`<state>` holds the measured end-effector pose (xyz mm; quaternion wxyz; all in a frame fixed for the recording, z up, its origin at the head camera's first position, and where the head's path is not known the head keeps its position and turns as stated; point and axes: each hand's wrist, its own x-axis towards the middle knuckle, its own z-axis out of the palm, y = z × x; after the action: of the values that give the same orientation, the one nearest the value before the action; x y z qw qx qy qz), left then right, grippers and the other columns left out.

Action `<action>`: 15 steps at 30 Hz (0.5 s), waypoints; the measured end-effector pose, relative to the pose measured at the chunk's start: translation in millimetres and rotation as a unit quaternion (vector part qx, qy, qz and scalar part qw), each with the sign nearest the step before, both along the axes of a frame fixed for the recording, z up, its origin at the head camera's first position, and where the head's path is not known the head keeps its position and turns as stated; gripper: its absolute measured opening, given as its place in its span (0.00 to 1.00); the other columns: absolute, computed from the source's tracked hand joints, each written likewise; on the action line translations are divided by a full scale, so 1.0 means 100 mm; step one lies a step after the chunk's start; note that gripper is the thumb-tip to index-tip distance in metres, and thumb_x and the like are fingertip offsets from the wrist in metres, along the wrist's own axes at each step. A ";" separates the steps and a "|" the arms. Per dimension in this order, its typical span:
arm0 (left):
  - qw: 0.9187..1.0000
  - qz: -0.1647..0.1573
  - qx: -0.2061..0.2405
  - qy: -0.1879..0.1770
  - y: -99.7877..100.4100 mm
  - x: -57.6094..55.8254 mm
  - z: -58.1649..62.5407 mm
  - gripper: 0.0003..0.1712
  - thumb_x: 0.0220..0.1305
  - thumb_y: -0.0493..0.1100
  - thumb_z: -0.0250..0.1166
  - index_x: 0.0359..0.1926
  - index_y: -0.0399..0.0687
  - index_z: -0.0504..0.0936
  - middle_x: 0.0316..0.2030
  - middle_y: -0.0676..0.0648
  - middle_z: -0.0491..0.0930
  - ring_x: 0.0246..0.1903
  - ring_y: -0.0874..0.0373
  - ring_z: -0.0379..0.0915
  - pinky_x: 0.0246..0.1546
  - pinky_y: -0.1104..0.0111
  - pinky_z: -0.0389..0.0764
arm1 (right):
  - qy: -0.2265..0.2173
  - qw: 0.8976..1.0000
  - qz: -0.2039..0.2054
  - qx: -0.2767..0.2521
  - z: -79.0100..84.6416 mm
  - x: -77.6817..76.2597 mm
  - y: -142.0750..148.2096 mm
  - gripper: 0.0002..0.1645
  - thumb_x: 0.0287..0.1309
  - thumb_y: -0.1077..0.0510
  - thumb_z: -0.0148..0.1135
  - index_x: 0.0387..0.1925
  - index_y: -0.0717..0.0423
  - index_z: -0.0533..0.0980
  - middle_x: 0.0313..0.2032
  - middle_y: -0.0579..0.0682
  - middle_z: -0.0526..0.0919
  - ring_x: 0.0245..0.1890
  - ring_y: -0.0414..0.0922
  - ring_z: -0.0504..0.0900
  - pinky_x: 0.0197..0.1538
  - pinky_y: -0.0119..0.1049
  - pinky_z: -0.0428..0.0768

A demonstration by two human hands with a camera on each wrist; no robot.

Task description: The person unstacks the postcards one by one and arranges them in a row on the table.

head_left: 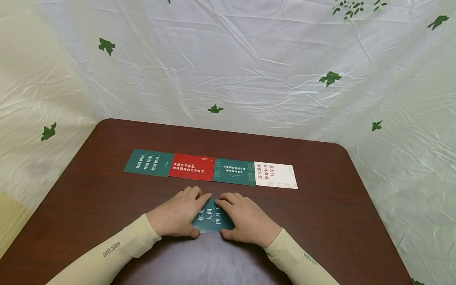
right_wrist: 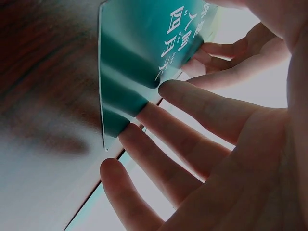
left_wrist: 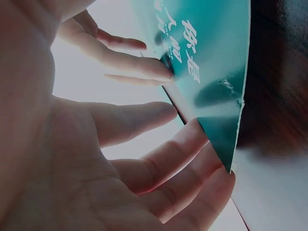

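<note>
A green card with white Chinese characters lies between both hands near the front of the table. My left hand holds its left part, thumb at the near edge and fingertips at the far edge. Opposite it, my right hand grips the right part in the same way. Both wrist views show fingertips along one long edge of the card, and the right little finger stands apart from it. Beyond the hands, a row holds a green card, a red card, another green card and a white card.
The dark brown table has rounded far corners. White cloth with green leaf-like prints hangs behind it and at both sides. A bright sheen lies on the tabletop close to the body.
</note>
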<state>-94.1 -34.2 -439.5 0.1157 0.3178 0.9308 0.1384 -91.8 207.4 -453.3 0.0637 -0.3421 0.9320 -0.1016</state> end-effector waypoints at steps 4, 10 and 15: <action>1.000 -0.001 0.000 0.000 0.01 0.00 -0.01 0.56 0.49 0.52 0.84 0.77 0.38 0.72 0.54 0.46 0.75 0.52 0.55 0.68 0.54 0.61 0.81 | 0.003 1.000 0.001 0.001 -0.01 0.00 0.00 0.47 0.56 0.38 0.78 0.73 0.53 0.76 0.69 0.48 0.79 0.69 0.48 0.77 0.69 0.50 0.81; 1.000 -0.005 0.002 0.011 0.01 -0.01 -0.03 0.57 0.47 0.52 0.85 0.76 0.37 0.73 0.54 0.46 0.76 0.52 0.55 0.70 0.53 0.61 0.83 | 0.007 1.000 0.002 0.004 -0.02 0.00 0.00 0.48 0.56 0.38 0.78 0.73 0.53 0.76 0.69 0.48 0.79 0.69 0.48 0.77 0.69 0.50 0.81; 1.000 -0.005 0.010 0.012 0.01 -0.02 -0.04 0.57 0.47 0.52 0.85 0.76 0.37 0.73 0.54 0.46 0.76 0.52 0.54 0.71 0.52 0.62 0.84 | 0.010 1.000 0.003 0.001 -0.02 0.00 0.00 0.48 0.56 0.38 0.79 0.73 0.53 0.76 0.68 0.48 0.79 0.67 0.48 0.77 0.68 0.50 0.81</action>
<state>-96.4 -33.3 -443.4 0.1017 0.3254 0.9291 0.1432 -91.5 207.8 -455.5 0.0549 -0.3457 0.9317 -0.0968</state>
